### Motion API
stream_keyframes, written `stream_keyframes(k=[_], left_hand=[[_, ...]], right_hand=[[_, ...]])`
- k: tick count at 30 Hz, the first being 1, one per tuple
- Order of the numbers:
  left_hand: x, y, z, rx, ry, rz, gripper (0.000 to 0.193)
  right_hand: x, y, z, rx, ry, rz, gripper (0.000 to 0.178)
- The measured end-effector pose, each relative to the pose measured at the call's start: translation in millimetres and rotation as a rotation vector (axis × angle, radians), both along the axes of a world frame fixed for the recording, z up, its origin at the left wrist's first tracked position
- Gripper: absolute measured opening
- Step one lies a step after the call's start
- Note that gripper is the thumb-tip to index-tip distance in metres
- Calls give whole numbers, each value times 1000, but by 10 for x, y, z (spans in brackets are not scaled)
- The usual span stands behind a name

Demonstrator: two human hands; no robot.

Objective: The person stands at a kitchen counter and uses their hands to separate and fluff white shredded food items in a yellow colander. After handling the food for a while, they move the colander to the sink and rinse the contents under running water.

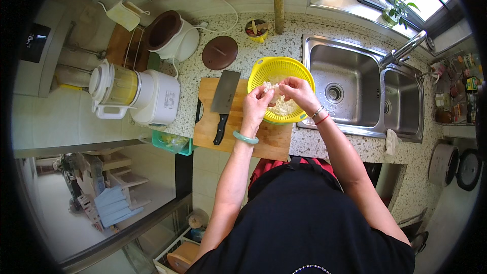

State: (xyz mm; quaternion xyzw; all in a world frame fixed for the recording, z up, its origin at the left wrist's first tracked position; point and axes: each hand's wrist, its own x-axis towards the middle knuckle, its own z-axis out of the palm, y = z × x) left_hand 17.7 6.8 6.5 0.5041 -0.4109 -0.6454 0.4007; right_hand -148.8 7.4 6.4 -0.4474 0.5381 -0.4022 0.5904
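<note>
Over a yellow colander [259, 69], my left hand [255, 105] pinches a small clump of white food [270, 87], its kind too small to make out. My right hand [300, 94] meets it from the other side, fingertips pressed together at the same clump. More white pieces [284, 107] lie in the colander beneath both hands. The colander rests partly on a wooden cutting board [271, 142]. Left of my left hand, a cleaver [225, 93] with a black handle lies flat on the board.
A double steel sink [345, 66] with a faucet [403, 49] is at right. At left stand a white blender [152, 96] and a white pot with a brown liner [175, 40]. A brown lid [219, 52] and a small yellow bowl [257, 34] sit behind the board.
</note>
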Motion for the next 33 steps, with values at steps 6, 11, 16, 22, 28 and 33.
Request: stream_keyframes(k=[6,11,16,22,28,33], left_hand=[[15,-9,-18,17,42,9,27],[15,-12,-27,2,43,13,27],[20,-9,-65,17,34,20,22],[27,-20,-101,2,13,21,22],[28,-15,-87,5,39,51,23],[23,-28,-65,-21,1,68,23]], right_hand=[[23,14,-74,-56,-26,-5,18],[49,11,-86,-94,89,-43,15],[86,8,-63,-85,127,-89,11],[70,-30,-237,-106,11,-147,10],[19,-24,-265,-61,-60,-206,7],[-2,-26,-119,19,-174,-183,13]])
